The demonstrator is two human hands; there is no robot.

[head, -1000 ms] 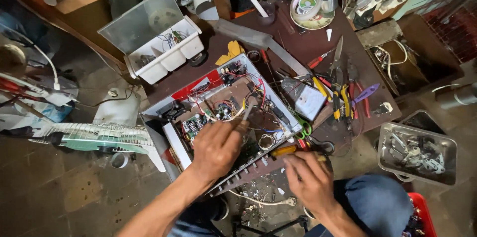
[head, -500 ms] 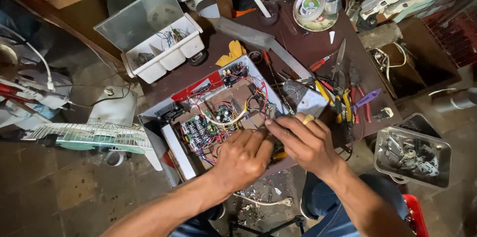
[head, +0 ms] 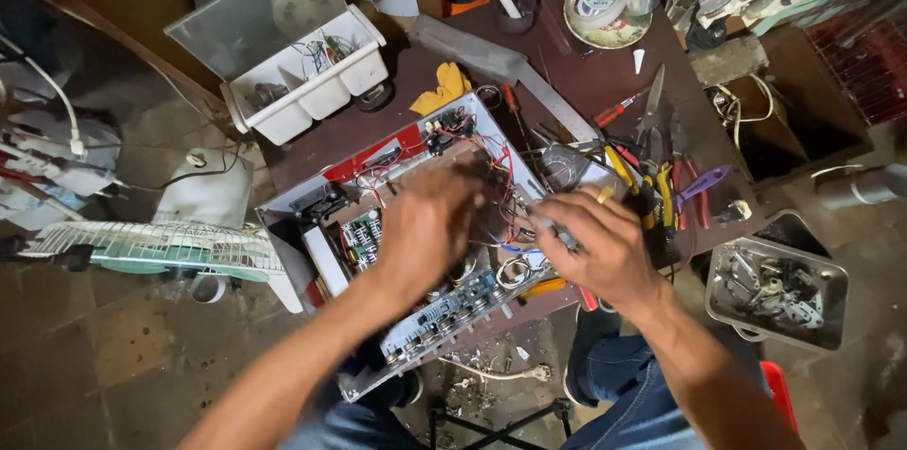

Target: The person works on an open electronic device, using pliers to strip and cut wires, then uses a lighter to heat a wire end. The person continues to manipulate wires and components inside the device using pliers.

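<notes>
An opened metal chassis (head: 416,252) full of circuit boards and coloured wires sits at the near edge of a dark brown workbench (head: 567,82), its front panel with a row of knobs hanging over that edge toward the person's knees. The left hand (head: 430,223) lies inside the chassis, palm down, fingers curled onto the wiring; what they pinch is hidden under the hand. The right hand (head: 595,242) is closed around a thin grey tool (head: 553,228), whose tip points left into the wires at the chassis's right side, close to the left hand.

Just right of the chassis, pliers and cutters (head: 661,181) with yellow, red and purple handles lie in a heap. A white compartment box (head: 316,82) with a clear raised lid stands at the workbench's far left corner. A plate with a solder reel (head: 600,1) sits at the far edge. On the floor to the right rests a metal tray of parts (head: 779,289).
</notes>
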